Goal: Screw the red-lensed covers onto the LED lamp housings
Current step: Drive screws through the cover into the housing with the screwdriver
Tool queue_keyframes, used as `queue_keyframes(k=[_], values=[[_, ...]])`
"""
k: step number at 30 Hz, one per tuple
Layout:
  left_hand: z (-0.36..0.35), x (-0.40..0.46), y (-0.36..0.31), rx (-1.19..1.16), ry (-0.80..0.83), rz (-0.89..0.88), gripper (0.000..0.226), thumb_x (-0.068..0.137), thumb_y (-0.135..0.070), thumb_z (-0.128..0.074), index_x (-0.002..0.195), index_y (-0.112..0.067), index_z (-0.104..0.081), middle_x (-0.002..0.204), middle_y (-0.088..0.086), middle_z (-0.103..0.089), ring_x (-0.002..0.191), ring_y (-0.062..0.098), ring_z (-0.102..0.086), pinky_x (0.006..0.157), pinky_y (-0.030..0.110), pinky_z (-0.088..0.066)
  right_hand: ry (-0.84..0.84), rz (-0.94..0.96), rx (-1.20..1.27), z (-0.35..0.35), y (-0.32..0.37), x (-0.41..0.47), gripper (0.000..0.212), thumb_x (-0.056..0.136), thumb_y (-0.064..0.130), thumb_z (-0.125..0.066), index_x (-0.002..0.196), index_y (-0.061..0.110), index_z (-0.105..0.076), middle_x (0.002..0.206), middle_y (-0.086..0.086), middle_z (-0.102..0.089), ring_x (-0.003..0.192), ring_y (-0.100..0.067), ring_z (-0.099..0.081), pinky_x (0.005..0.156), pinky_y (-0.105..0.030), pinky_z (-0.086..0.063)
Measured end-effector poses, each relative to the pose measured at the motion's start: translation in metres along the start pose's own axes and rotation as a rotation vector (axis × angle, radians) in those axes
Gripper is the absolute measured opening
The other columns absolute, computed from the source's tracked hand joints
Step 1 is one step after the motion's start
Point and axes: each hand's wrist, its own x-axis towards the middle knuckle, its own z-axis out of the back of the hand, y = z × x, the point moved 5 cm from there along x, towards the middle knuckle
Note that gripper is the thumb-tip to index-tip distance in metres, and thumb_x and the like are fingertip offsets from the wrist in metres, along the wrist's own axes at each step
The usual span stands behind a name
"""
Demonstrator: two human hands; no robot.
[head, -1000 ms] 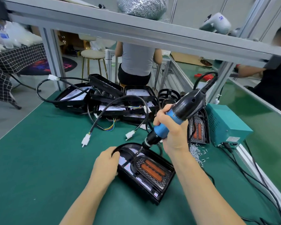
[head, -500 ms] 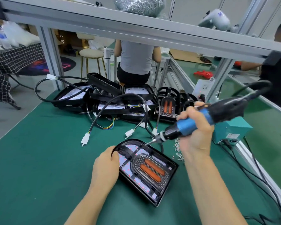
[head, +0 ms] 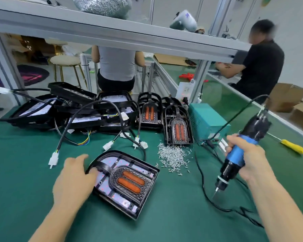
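The lamp [head: 124, 184] lies flat on the green worktop [head: 24, 189] before you, its red-lensed cover [head: 129, 180] facing up. Your left hand [head: 75, 179] rests on its left edge, fingers relaxed. Your right hand [head: 248, 159] grips the screwdriver [head: 238, 154], tip down, well right of the lamp. Screws [head: 173, 158] lie scattered between.

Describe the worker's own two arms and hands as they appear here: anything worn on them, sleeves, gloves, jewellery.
Both forearms are bare from the bottom edge of the picture up to the wrists; no sleeve shows. The left hand and the right hand wear no gloves. No watch, bracelet or ring is visible on either, though the fingers are slightly blurred.
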Motion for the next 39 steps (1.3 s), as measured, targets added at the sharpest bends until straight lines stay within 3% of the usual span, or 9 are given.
queue_keyframes(k=[2, 4, 6, 10, 20, 26, 35, 37, 39], values=[[0.015, -0.004, -0.029, -0.016, -0.19, -0.155, 0.031, 0.085, -0.016, -0.062, 0.116, -0.014, -0.063, 0.115, 0.009, -0.059, 0.097, 0.032, -0.056, 0.079, 0.04, -0.041, 0.002, 0.074, 0.174, 0.011, 0.0, -0.006, 0.019, 0.077, 0.002, -0.064, 0.076, 0.018, -0.054, 0.062, 0.002, -0.05, 0.048, -0.011, -0.049, 0.049, -0.018, -0.045], [0.019, -0.014, -0.075, -0.075, -0.252, -0.423, 0.014, 0.083, -0.017, -0.062, 0.095, -0.018, -0.069, 0.091, 0.002, -0.066, 0.086, 0.028, -0.056, 0.076, 0.039, -0.042, -0.004, 0.118, 0.303, 0.014, 0.0, -0.01, 0.017, 0.079, 0.004, -0.06, 0.078, 0.019, -0.053, 0.062, 0.005, -0.05, 0.05, -0.01, -0.049, 0.052, -0.019, -0.045], [0.0, -0.023, -0.124, -0.07, -0.104, -0.652, 0.012, 0.082, -0.022, -0.059, 0.081, -0.027, -0.07, 0.077, -0.008, -0.065, 0.082, 0.022, -0.056, 0.077, 0.038, -0.042, -0.049, 0.14, 0.367, 0.013, -0.001, -0.013, 0.019, 0.084, 0.002, -0.057, 0.078, 0.019, -0.052, 0.06, 0.006, -0.05, 0.05, -0.01, -0.05, 0.052, -0.019, -0.045], [-0.07, -0.031, -0.185, 0.356, 0.158, -0.843, 0.02, 0.088, -0.023, -0.052, 0.091, -0.029, -0.071, 0.092, -0.008, -0.07, 0.096, 0.018, -0.056, 0.08, 0.032, -0.029, -0.131, 0.175, 0.335, 0.006, -0.001, -0.02, 0.021, 0.083, -0.003, -0.061, 0.078, 0.017, -0.054, 0.062, 0.002, -0.049, 0.051, -0.013, -0.048, 0.051, -0.02, -0.044], [-0.127, -0.032, -0.189, 0.569, 0.313, -0.791, 0.009, 0.086, -0.014, -0.06, 0.087, -0.02, -0.067, 0.091, -0.001, -0.071, 0.087, 0.02, -0.062, 0.091, 0.036, -0.028, -0.111, 0.215, 0.302, 0.005, -0.003, -0.026, 0.023, 0.084, -0.006, -0.06, 0.08, 0.017, -0.055, 0.063, -0.001, -0.05, 0.051, -0.015, -0.048, 0.052, -0.023, -0.044], [-0.129, -0.034, -0.196, 0.636, 0.291, -0.77, 0.032, 0.082, 0.003, -0.048, 0.061, -0.017, -0.034, 0.061, -0.001, -0.044, 0.057, 0.018, -0.04, 0.099, 0.038, -0.028, -0.096, 0.217, 0.3, 0.006, -0.003, -0.029, 0.023, 0.084, -0.006, -0.06, 0.08, 0.017, -0.056, 0.064, 0.0, -0.049, 0.05, -0.014, -0.048, 0.051, -0.024, -0.045], [-0.144, -0.048, -0.194, 0.819, 0.408, -0.886, 0.018, 0.085, 0.003, -0.052, 0.098, -0.009, -0.059, 0.107, 0.011, -0.062, 0.103, 0.029, -0.054, 0.069, 0.032, -0.032, -0.06, 0.239, 0.322, -0.007, 0.002, -0.035, 0.024, 0.084, -0.006, -0.059, 0.08, 0.017, -0.054, 0.061, 0.004, -0.051, 0.049, -0.013, -0.049, 0.051, -0.023, -0.045], [-0.136, -0.049, -0.197, 0.692, 0.398, -0.839, 0.015, 0.088, 0.0, -0.05, 0.098, -0.007, -0.058, 0.103, 0.013, -0.06, 0.098, 0.029, -0.053, 0.066, 0.033, -0.035, -0.055, 0.243, 0.338, -0.009, 0.004, -0.037, 0.023, 0.084, -0.006, -0.059, 0.081, 0.017, -0.054, 0.062, 0.004, -0.05, 0.049, -0.013, -0.048, 0.052, -0.023, -0.045], [-0.114, -0.043, -0.199, 0.319, 0.347, -0.737, 0.007, 0.088, -0.005, -0.046, 0.085, -0.008, -0.052, 0.089, 0.013, -0.059, 0.084, 0.027, -0.051, 0.064, 0.034, -0.039, -0.035, 0.252, 0.37, -0.012, 0.008, -0.039, 0.023, 0.085, -0.005, -0.058, 0.08, 0.017, -0.055, 0.063, 0.004, -0.05, 0.05, -0.013, -0.049, 0.052, -0.023, -0.045]])
